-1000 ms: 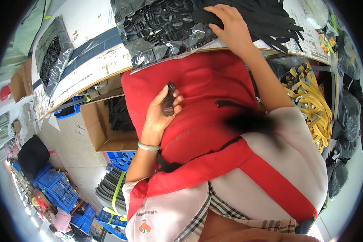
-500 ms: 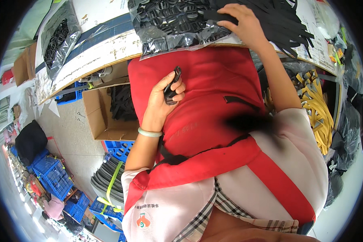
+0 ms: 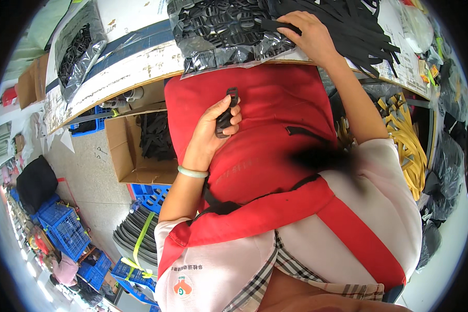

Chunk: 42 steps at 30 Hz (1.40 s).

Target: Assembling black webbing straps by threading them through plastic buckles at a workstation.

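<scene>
My left hand is closed around a black plastic buckle, held over the red apron. One slotted end of the buckle sticks up past the thumb. My right hand pinches a black webbing strap between thumb and fingers, its end pointing left. Beneath that end lies an open clear plastic bag filled with several black buckles. To the right of the bag, a heap of black webbing straps spreads across the table.
The worn white table has its edge just beyond my lap. Another bag of small black parts lies at its left. Below stand a cardboard box with black straps and blue crates. Yellow straps hang at the right.
The buckle in my left hand has turned, so its slotted end now faces up more. My right hand has shifted slightly nearer with the strap, whose end now shows more clearly.
</scene>
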{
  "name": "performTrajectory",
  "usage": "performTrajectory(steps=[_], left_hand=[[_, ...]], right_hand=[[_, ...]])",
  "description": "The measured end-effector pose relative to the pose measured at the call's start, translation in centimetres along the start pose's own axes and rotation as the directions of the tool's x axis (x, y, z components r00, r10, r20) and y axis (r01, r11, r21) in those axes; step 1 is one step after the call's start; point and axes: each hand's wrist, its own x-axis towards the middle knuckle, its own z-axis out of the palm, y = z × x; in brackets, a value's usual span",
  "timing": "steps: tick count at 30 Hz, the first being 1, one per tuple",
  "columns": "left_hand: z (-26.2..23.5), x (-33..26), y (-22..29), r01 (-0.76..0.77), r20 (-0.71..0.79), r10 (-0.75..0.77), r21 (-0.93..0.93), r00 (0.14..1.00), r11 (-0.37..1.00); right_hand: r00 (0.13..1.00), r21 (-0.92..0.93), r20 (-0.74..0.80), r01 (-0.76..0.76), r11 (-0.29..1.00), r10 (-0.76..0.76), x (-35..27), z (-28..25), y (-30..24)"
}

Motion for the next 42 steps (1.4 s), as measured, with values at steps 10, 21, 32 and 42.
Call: performTrajectory(steps=[10,21,32,42], left_hand=[[0.8,0.0,-0.4,-0.075,-0.078,0.093,0.208,0.993,0.975],[3.4,-1.1,-0.5,-0.267,-0.131,0.363,0.462,0.923,0.846],[4.3,-1.2,-1.4,-0.449,-0.03,0.632,0.677,0.775,0.583],[2.9,-0.4,-1.6,-0.412,0.345,0.778,0.903,0.526,-0.121]], right_hand=[[0.977,0.053,-0.132,0.175,0.983,-0.167,0.2,0.3,-0.5],[0.99,0.458,0.016,0.114,0.881,-0.137,-3.1,-8.1,-13.2],[0.678,0.699,0.714,-0.706,-0.115,0.176,-6.1,-0.2,-14.0],[0.657,0.679,0.73,-0.666,-0.307,0.189,-5.7,0.8,-13.9]])
